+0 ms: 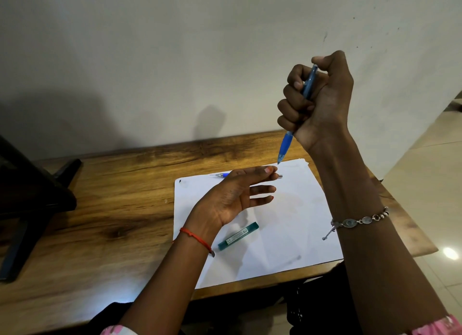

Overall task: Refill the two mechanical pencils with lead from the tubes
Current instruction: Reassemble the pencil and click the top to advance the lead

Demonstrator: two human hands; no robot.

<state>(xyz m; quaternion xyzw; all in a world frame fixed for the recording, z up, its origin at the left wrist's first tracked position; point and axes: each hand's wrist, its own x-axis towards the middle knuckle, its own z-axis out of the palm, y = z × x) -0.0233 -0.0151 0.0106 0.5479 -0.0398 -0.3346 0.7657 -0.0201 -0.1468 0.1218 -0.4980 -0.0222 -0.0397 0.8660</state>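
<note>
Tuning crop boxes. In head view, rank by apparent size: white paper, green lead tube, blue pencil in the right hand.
1. white paper, by far.
2 or 3. blue pencil in the right hand and green lead tube: unsure, the pencil is raised nearer the camera and partly hidden.

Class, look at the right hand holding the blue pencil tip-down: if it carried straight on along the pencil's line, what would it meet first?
Probably the left hand: the blue pencil in the right hand aims down at its fingertips. Depth is unclear from one view; it may pass beyond them onto the white paper.
</note>
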